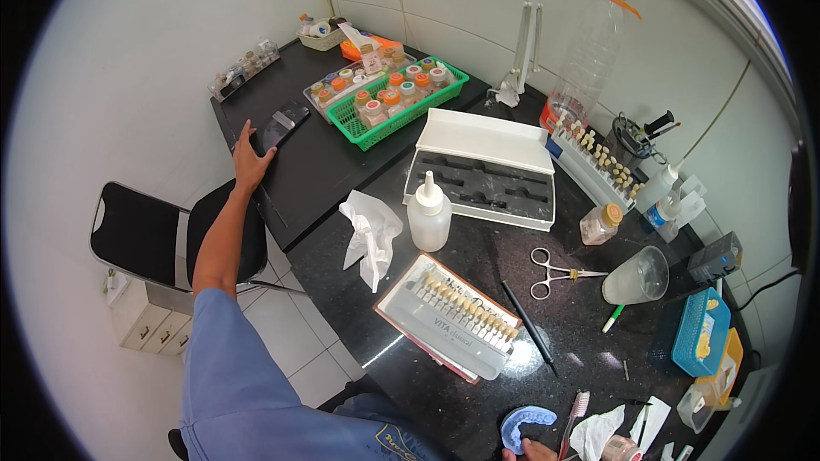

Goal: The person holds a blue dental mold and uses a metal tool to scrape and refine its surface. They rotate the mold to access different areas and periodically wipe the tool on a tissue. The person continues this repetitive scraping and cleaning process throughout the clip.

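My left arm stretches out to the far left of the black worktop. There my left hand (249,164) is open, thumb and fingers apart, at the near end of a dark smartphone (284,125). The thumb tip is close to the phone's edge; whether it touches I cannot tell. At the bottom edge, my right hand (536,451) is partly cut off, its fingers closed on a blue horseshoe-shaped dental model (515,423). Beside it lie a toothbrush (577,408) with a reddish handle and a crumpled white tissue (598,432).
A tooth shade guide (453,337) lies on a clipboard mid-worktop, near a white squeeze bottle (430,224) and crumpled tissue (372,235). Behind are an open white case (487,132) and a green basket (369,138) of jars. Scissor-like forceps (555,274) lie right. A chair (137,230) stands left.
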Action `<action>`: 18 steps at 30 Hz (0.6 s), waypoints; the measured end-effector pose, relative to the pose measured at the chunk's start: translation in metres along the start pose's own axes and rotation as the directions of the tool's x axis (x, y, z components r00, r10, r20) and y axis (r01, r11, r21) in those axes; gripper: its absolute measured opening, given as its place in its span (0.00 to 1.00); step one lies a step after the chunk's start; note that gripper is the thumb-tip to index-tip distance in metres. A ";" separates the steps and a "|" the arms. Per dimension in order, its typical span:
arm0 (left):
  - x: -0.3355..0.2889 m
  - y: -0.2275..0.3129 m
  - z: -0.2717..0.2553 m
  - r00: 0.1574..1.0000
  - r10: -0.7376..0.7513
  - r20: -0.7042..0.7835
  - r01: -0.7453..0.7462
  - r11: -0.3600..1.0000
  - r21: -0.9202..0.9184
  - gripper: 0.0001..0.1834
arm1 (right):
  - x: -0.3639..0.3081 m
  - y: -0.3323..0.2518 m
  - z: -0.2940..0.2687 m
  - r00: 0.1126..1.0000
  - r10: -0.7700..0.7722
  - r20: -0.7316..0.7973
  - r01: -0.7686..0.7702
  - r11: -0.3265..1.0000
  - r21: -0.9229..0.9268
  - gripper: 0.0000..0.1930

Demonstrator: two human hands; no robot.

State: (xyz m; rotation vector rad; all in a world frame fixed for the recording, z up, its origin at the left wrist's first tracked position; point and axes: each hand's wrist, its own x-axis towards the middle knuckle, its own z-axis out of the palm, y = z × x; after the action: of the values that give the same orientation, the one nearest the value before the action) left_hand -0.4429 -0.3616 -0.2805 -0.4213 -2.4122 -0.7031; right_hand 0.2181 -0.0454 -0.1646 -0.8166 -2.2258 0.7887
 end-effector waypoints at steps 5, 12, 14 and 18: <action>0.007 -0.011 0.004 1.000 0.023 -0.012 -0.023 0.999 0.044 0.53 | -0.004 -0.001 -0.002 0.999 0.049 0.018 -0.049 0.999 0.000 0.16; 0.012 -0.042 0.027 0.997 -0.027 0.078 0.030 0.999 -0.038 0.46 | 0.008 -0.003 0.005 0.999 0.000 -0.052 0.000 1.000 0.001 0.06; 0.023 -0.081 0.012 0.997 -0.004 0.072 0.004 1.000 -0.005 0.44 | 0.001 0.000 0.005 0.998 0.068 0.004 -0.068 0.998 0.000 0.17; 0.035 -0.074 0.047 0.990 -0.007 0.142 0.010 1.000 -0.021 0.42 | -0.001 0.004 -0.006 0.990 0.128 0.059 -0.130 0.991 0.037 0.14</action>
State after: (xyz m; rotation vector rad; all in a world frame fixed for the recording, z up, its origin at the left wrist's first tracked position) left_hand -0.5242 -0.3905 -0.3200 -0.4847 -2.5431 -0.7259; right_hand 0.2241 -0.0418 -0.1641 -0.9365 -2.2158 0.9266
